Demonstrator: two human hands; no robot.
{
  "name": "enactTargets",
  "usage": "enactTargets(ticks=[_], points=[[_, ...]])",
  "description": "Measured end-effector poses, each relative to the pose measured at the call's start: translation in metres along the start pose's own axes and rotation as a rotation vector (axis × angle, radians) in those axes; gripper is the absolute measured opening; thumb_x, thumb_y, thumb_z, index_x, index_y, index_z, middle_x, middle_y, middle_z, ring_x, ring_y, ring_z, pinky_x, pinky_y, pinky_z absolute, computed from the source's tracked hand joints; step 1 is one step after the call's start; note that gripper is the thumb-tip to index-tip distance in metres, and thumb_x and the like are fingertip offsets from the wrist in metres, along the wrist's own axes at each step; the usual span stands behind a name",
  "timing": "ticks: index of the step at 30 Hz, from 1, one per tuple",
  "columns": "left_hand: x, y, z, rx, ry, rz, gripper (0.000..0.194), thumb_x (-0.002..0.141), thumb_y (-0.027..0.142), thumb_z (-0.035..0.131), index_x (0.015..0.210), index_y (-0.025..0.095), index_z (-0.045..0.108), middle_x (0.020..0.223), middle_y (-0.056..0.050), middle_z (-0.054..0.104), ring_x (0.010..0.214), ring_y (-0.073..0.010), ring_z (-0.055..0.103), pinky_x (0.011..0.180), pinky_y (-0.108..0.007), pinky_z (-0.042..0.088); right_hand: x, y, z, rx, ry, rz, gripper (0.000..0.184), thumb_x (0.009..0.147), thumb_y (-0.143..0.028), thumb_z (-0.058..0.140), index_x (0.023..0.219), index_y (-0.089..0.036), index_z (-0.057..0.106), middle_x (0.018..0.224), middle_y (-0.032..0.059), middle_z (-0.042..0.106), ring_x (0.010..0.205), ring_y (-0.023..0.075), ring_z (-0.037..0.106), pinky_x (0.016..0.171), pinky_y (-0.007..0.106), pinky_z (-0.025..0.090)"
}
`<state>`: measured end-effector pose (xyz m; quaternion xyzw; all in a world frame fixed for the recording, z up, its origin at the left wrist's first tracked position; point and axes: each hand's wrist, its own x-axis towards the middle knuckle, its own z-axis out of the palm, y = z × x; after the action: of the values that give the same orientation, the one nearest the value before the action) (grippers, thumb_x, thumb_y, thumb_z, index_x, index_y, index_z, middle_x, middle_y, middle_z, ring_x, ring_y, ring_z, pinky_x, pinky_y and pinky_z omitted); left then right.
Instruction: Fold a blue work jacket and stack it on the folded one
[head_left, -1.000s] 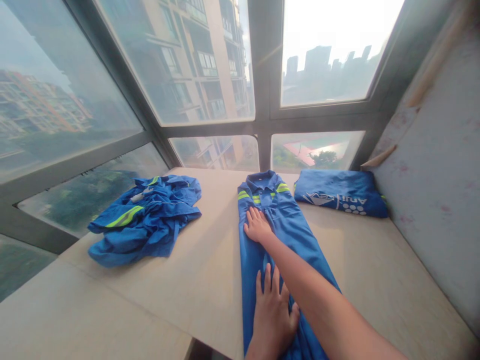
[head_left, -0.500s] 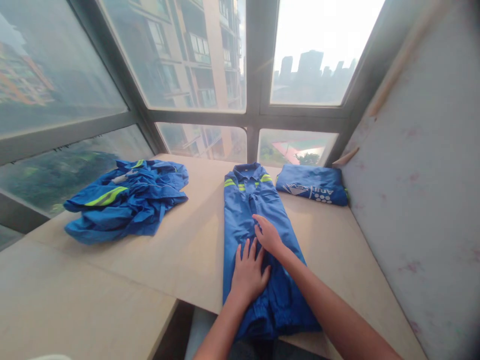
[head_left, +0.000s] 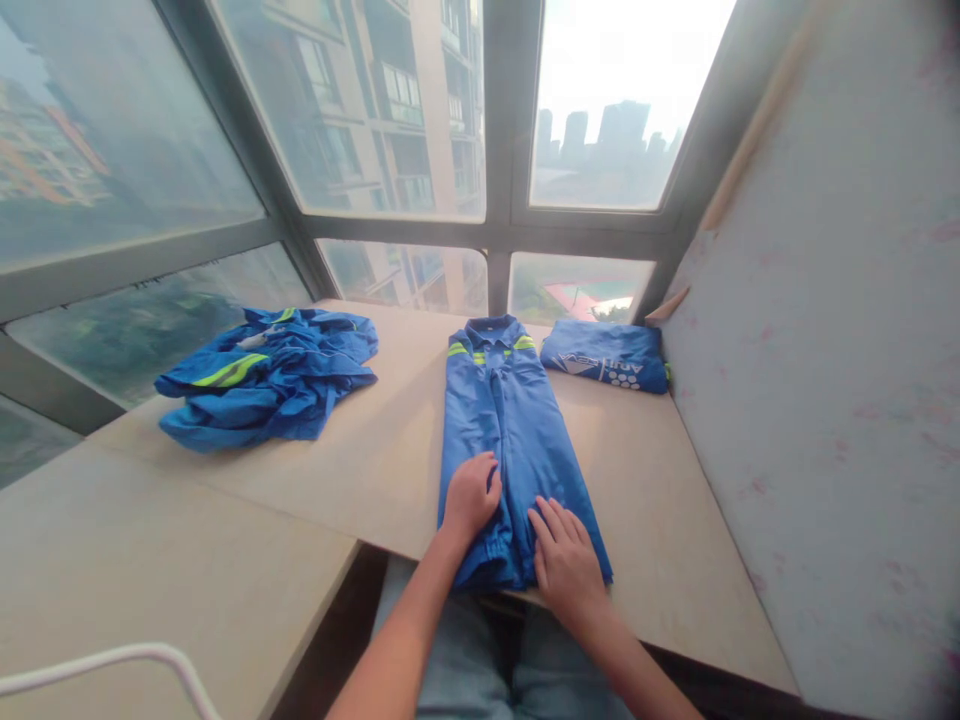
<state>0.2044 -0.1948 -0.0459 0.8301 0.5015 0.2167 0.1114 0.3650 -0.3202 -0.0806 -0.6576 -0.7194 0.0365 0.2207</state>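
A blue work jacket (head_left: 517, 420) with yellow-green reflective stripes lies folded into a long, narrow shape on the table. Its collar points toward the window and its lower end is near the table's front edge. On the left half of the garment rests my left hand (head_left: 471, 495), fingers loosely bent toward the centre line and thumb apart, gripping nothing visible. My right hand (head_left: 570, 555) lies open on the lower right part, fingers extended over the cloth. Some of the fabric beneath both hands is hidden.
A crumpled blue garment (head_left: 270, 380) with reflective stripes lies on the table (head_left: 300, 490) at left. At the back right is a folded blue garment (head_left: 606, 357) with white print, beside the wall (head_left: 840, 420). A white cable (head_left: 142, 652) curves across the lower left.
My hands have moved apart: the left shifted up and left, the right came down toward the lower right part. The garment's lower end now lies flatter and closer to the table edge.
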Motion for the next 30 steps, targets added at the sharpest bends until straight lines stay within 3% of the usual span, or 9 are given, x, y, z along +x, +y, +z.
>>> enactTargets(ticks=[2, 4, 6, 8, 10, 15, 19, 22, 30], points=[[-0.021, 0.006, -0.013, 0.009, 0.024, -0.024, 0.03, 0.097, 0.021, 0.039, 0.105, 0.017, 0.068, 0.115, -0.009, 0.071, 0.109, -0.0201, 0.064, 0.101, -0.036, 0.048, -0.007, 0.0, 0.003, 0.016, 0.006, -0.003, 0.052, 0.09, -0.017, 0.044, 0.139, -0.026, 0.057, 0.15, 0.006, 0.049, 0.141, 0.0272, 0.043, 0.116, 0.048, 0.032], [-0.052, 0.014, -0.022, 0.034, -0.007, -0.007, 0.032, 0.099, 0.025, 0.037, 0.104, 0.018, 0.068, 0.109, -0.008, 0.072, 0.103, -0.0206, 0.065, 0.096, -0.036, 0.05, -0.01, 0.001, 0.004, 0.028, -0.011, -0.016, 0.05, 0.091, -0.018, 0.043, 0.139, -0.024, 0.057, 0.151, 0.0066, 0.048, 0.142, 0.0274, 0.041, 0.117, 0.048, 0.031], [-0.087, 0.019, -0.024, 0.064, -0.092, 0.087, 0.035, 0.099, 0.037, 0.042, 0.118, 0.019, 0.065, 0.12, -0.01, 0.069, 0.111, -0.0234, 0.063, 0.1, -0.039, 0.048, -0.012, 0.001, 0.003, 0.032, -0.027, -0.031, 0.05, 0.092, -0.019, 0.043, 0.14, -0.022, 0.057, 0.152, 0.0076, 0.046, 0.143, 0.0277, 0.039, 0.117, 0.048, 0.03], [-0.118, 0.022, -0.019, 0.124, -0.172, 0.203, 0.055, 0.092, 0.046, 0.053, 0.139, 0.017, 0.053, 0.14, -0.013, 0.058, 0.129, -0.0279, 0.053, 0.11, -0.044, 0.041, -0.013, 0.0, 0.001, 0.025, -0.032, -0.035, 0.049, 0.093, -0.02, 0.042, 0.14, -0.019, 0.056, 0.153, 0.0083, 0.045, 0.143, 0.0278, 0.038, 0.117, 0.047, 0.03], [-0.138, 0.021, -0.011, 0.218, -0.201, 0.255, 0.069, 0.089, 0.041, 0.057, 0.151, 0.015, 0.038, 0.153, -0.013, 0.046, 0.142, -0.0282, 0.04, 0.117, -0.046, 0.031, -0.014, -0.002, -0.001, 0.016, -0.026, -0.033, 0.048, 0.094, -0.019, 0.041, 0.139, -0.018, 0.057, 0.152, 0.0086, 0.046, 0.143, 0.0276, 0.039, 0.117, 0.046, 0.03], [-0.143, 0.016, -0.002, 0.388, -0.129, 0.257, 0.062, 0.09, 0.008, 0.039, 0.15, 0.021, 0.042, 0.153, -0.003, 0.048, 0.142, -0.0198, 0.04, 0.119, -0.04, 0.027, -0.024, -0.004, -0.005, 0.031, 0.005, -0.083, 0.045, 0.097, -0.022, 0.04, 0.139, -0.019, 0.058, 0.149, 0.0077, 0.051, 0.141, 0.026, 0.042, 0.117, 0.046, 0.032], [-0.146, 0.017, -0.009, 0.416, -0.047, 0.287, 0.061, 0.09, 0.005, 0.041, 0.145, 0.029, 0.049, 0.146, 0.0, 0.056, 0.134, -0.0222, 0.049, 0.114, -0.044, 0.033, -0.044, -0.003, -0.006, 0.02, 0.024, -0.143, 0.047, 0.097, -0.025, 0.043, 0.142, -0.022, 0.055, 0.149, 0.0067, 0.051, 0.141, 0.0261, 0.043, 0.116, 0.047, 0.035], [-0.153, 0.017, -0.011, 0.384, -0.007, 0.269, 0.057, 0.091, 0.005, 0.043, 0.141, 0.031, 0.054, 0.141, 0.0, 0.06, 0.125, -0.0203, 0.056, 0.107, -0.038, 0.04, -0.057, -0.002, -0.005, -0.002, 0.015, -0.194, 0.053, 0.095, -0.027, 0.046, 0.147, -0.023, 0.049, 0.153, 0.0073, 0.046, 0.142, 0.028, 0.041, 0.115, 0.049, 0.036], [-0.152, 0.021, -0.014, 0.3, -0.013, 0.264, 0.057, 0.089, 0.003, 0.047, 0.138, 0.029, 0.058, 0.137, -0.001, 0.063, 0.119, -0.0212, 0.057, 0.1, -0.037, 0.044, -0.062, -0.004, -0.006, -0.064, 0.089, -0.237, 0.054, 0.093, -0.022, 0.05, 0.147, -0.016, 0.047, 0.152, 0.0117, 0.047, 0.141, 0.0282, 0.041, 0.115, 0.047, 0.035]])
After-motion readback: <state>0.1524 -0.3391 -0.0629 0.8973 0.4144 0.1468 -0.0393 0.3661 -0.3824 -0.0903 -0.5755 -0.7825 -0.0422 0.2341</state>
